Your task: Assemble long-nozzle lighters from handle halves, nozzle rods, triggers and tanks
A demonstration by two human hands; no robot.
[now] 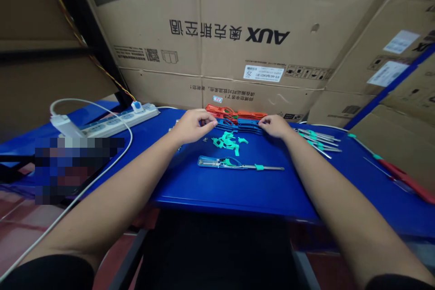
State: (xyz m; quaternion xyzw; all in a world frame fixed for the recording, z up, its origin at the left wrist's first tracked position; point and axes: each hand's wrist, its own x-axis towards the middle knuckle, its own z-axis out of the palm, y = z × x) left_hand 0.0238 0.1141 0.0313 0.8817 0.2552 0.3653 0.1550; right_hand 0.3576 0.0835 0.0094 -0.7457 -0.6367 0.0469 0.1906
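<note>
Blue plastic lighter casings lie stacked at the back of the blue table. My left hand is closed at the left end of the stack, thumb and forefinger together on a casing. At the opposite end, my right hand pinches the casings' tip. Just in front lies a loose pile of mint-green trigger pieces. Nearer to me rests an opened long-nosed lighter, its inner parts showing, with a metal tube and a green piece on it. Red casings sit behind the blue ones.
Metal tubes with green pieces lie to the right of my right hand. A white power strip with a cable is at the left. Large cardboard stands behind the table. A red long item lies at the far right.
</note>
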